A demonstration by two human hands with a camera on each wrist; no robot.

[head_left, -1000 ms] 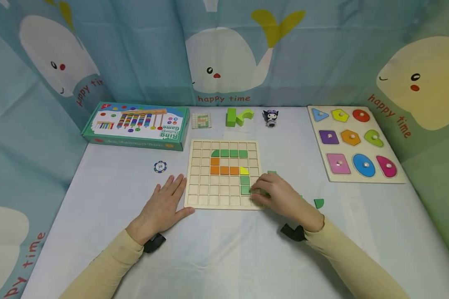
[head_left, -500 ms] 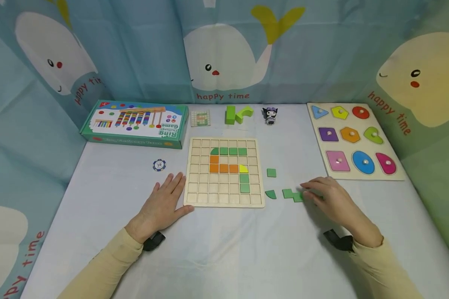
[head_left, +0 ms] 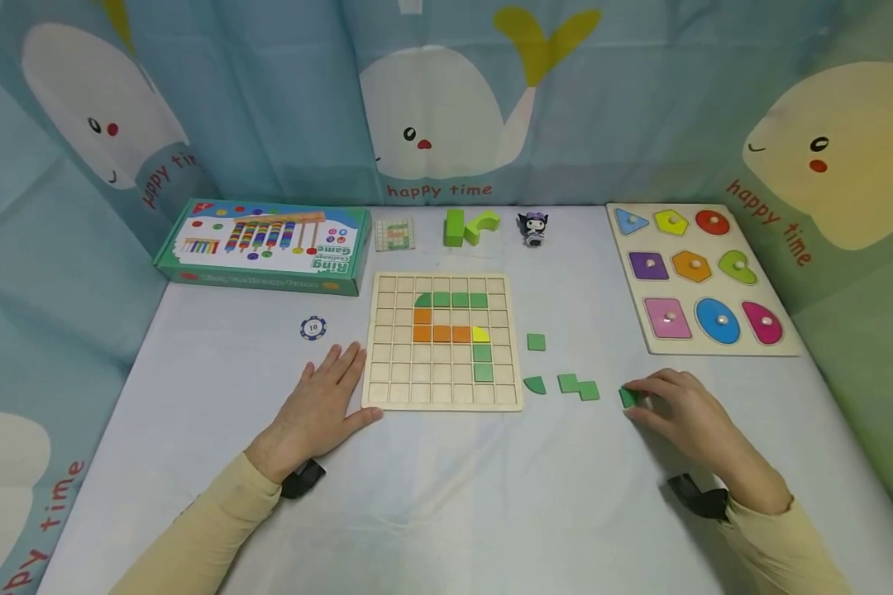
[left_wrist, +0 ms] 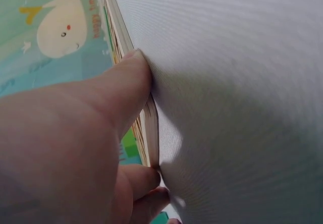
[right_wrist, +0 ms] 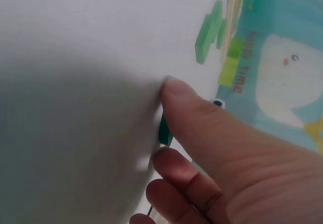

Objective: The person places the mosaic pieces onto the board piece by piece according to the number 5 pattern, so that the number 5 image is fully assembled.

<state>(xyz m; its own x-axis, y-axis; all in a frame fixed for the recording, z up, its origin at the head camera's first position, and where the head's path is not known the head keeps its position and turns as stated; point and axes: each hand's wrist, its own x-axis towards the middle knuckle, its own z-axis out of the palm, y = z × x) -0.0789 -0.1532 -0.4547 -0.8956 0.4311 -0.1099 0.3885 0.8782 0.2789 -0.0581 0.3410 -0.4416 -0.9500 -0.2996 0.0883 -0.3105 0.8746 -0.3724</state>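
Note:
A wooden grid board (head_left: 402, 392) lies mid-table, with green, orange and yellow tiles set in some of its squares. My left hand (head_left: 312, 409) rests flat at its lower left corner, fingers straight. The left wrist view has the thumb (left_wrist: 133, 77) against the board's edge (left_wrist: 149, 138). Right of the board, my right hand (head_left: 688, 413) pinches a small green tile (head_left: 628, 397) between thumb and fingers. That tile (right_wrist: 164, 131) is partly hidden by the thumb in the right wrist view. Between hand and board lie a green quarter-round tile (head_left: 536, 385) and green square tiles (head_left: 589, 390).
Another green square tile (head_left: 537, 342) lies farther back. Behind the board are a pattern card (head_left: 395, 235), green blocks (head_left: 455, 227) and a small figurine (head_left: 534, 230). A game box (head_left: 264, 248) and a chip (head_left: 313, 328) lie left, a knob puzzle (head_left: 703, 285) right.
My right hand has left the board's edge, moved right past the loose green tiles and taken hold of the farthest one. The left hand stays in place on the board.

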